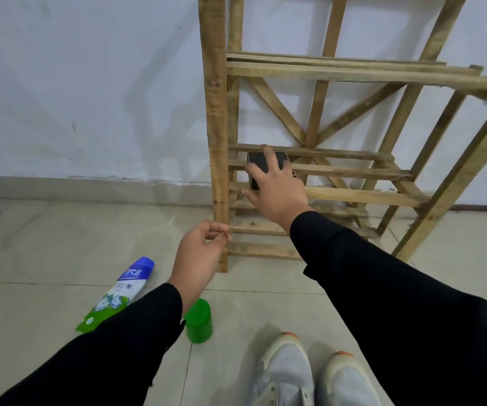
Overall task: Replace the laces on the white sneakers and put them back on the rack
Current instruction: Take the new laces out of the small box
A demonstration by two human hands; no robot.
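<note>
Only thing I can actually read here is the brand on the blue-and-green powder bottle (119,291) lying on the floor (46,259): white letters on the blue part that look like "nycil", with the first letter partly cut off. There's smaller print under it and a little round mark on the green end, but both are way too blurry to make out.

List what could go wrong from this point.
1. The black box rests on a slatted shelf with open gaps. Pushed by the spread fingers of the right hand, it might tilt or slide off a slat.
2. The green cup and the lying bottle sit on the floor right by the left sleeve. A careless arm move could knock the cup over or set the bottle rolling.
</note>
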